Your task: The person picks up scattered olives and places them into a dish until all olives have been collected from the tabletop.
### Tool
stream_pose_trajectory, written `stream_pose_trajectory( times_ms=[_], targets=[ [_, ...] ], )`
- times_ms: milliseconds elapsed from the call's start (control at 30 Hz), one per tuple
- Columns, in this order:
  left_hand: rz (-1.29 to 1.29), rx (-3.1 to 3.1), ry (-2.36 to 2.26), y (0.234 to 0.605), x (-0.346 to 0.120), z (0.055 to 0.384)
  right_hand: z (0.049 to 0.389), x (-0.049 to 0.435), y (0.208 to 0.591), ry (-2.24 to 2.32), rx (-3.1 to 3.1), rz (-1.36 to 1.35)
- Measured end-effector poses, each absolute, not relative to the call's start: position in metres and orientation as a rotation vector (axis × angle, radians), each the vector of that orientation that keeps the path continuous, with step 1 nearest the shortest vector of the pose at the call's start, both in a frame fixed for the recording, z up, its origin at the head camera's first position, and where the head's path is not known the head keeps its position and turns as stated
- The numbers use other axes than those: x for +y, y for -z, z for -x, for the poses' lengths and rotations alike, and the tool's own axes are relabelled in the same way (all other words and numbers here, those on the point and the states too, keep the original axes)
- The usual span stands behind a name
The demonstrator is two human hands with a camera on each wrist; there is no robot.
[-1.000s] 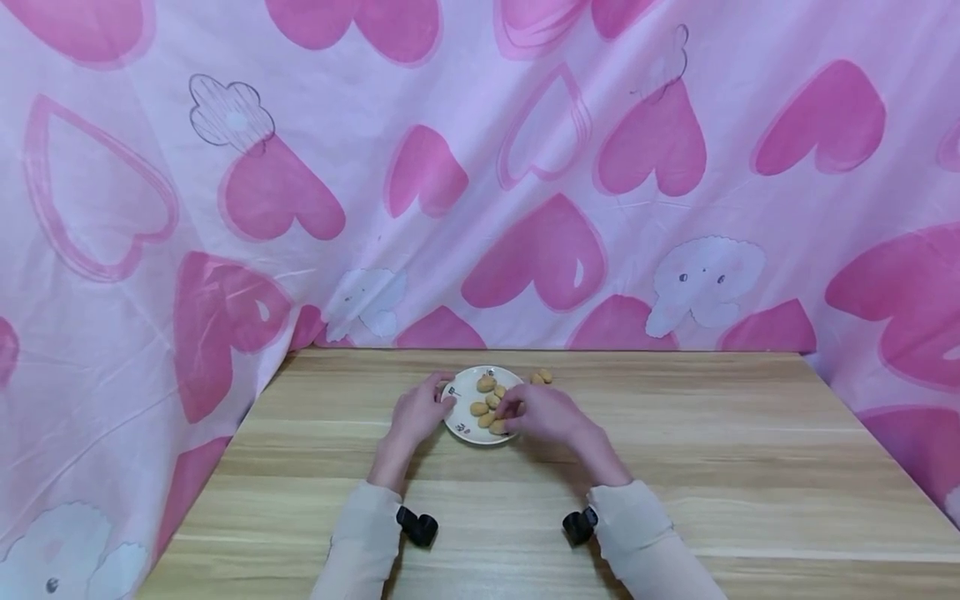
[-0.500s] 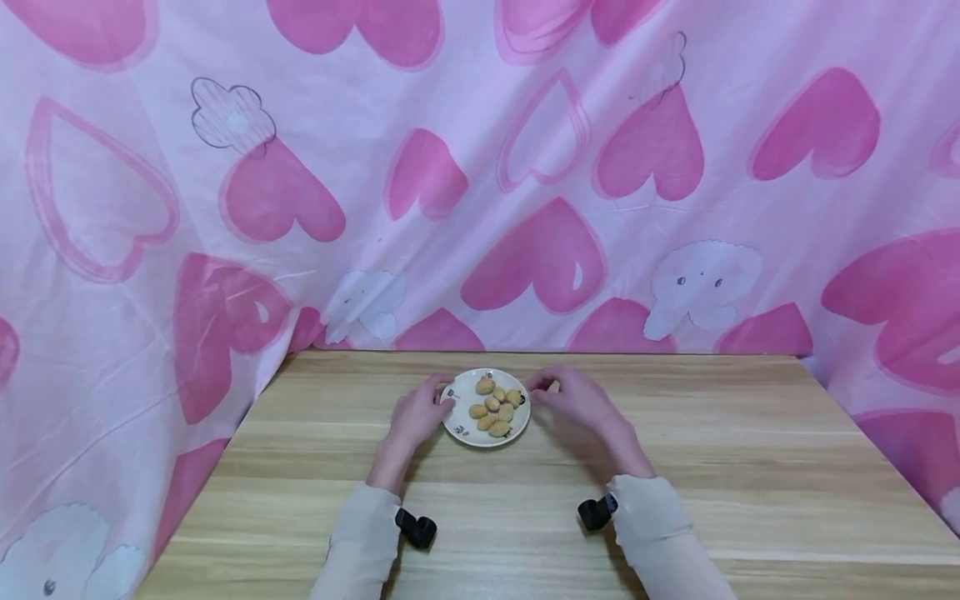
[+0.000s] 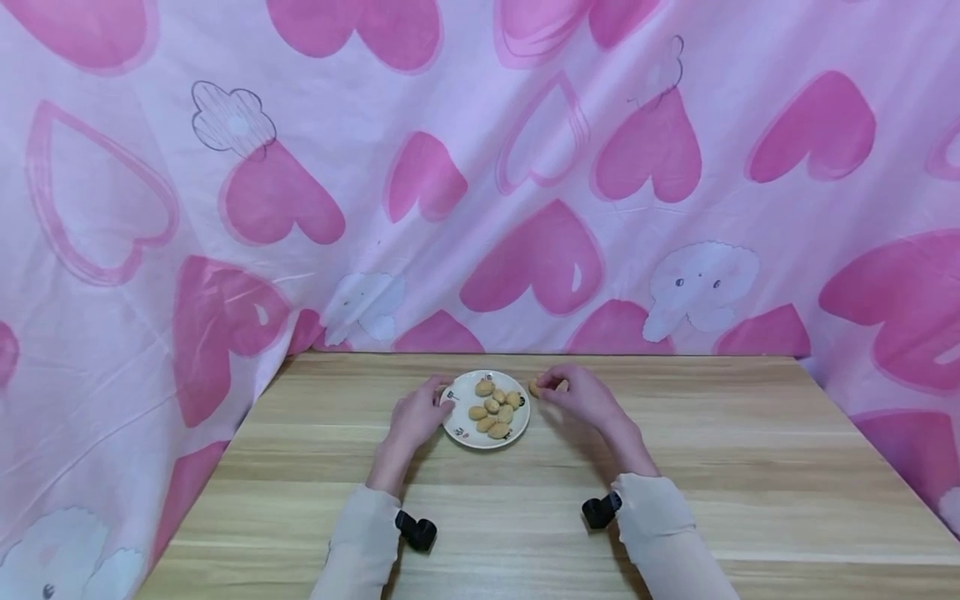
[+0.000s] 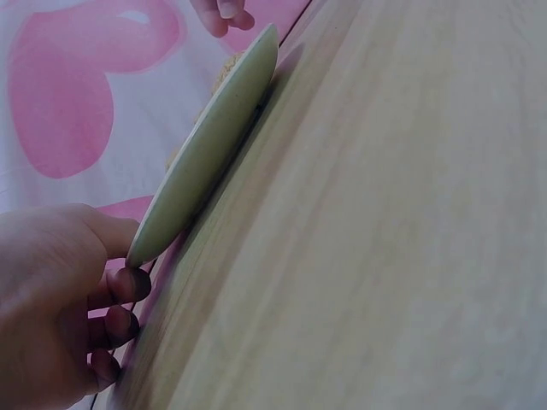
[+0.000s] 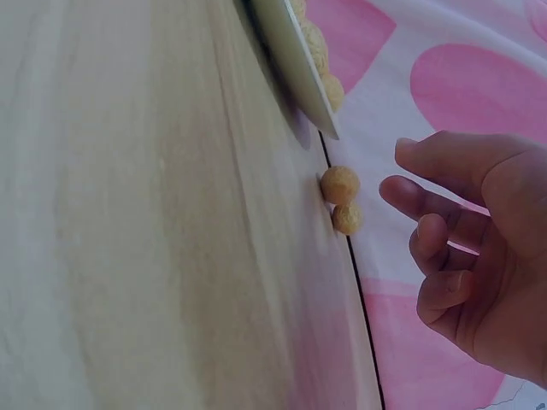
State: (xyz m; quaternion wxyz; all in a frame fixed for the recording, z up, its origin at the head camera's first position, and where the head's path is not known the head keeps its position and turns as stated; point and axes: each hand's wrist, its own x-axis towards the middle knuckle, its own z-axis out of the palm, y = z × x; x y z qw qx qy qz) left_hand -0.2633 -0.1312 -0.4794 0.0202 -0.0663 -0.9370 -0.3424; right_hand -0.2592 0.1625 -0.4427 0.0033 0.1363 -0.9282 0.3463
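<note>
A white plate (image 3: 461, 408) with small dark drawings sits at the table's far side, bearing several tan, wrinkled nuts (image 3: 492, 406). My left hand (image 3: 416, 417) grips its left rim; in the left wrist view the thumb lies on the edge of the plate (image 4: 205, 162), fingertips below. Right of the plate, my right hand (image 3: 588, 396) hovers by a loose nut (image 3: 534, 387). The right wrist view shows two loose nuts, a larger nut (image 5: 340, 185) touching a smaller nut (image 5: 348, 218). Beside them, the thumb and fingers of the right hand (image 5: 504, 248) are apart, holding nothing.
The wooden table (image 3: 510, 517) ends just behind the plate. A pink curtain (image 3: 360, 167) printed with hearts hangs at the back and sides. A small black camera is worn on each wrist, the left camera (image 3: 416, 529) and the right camera (image 3: 602, 510).
My right hand has drawn back from the nuts on the plate and moved right, to the loose nuts on the table. My left hand stays at the plate's rim.
</note>
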Motion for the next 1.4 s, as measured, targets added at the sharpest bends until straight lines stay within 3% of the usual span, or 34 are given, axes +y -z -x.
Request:
stream_pose_trajectory(
  times_ms=[800,1400],
  targets=[
    [0.199,-2.912,1.075,0.478,-0.128,0.264,0.259,0.17,0.44,-1.069,-2.949,-0.387],
    [0.198,-2.918,1.078,0.48,-0.132,0.263,0.291,0.185,0.441,-1.044,-2.968,-0.525]
  ],
)
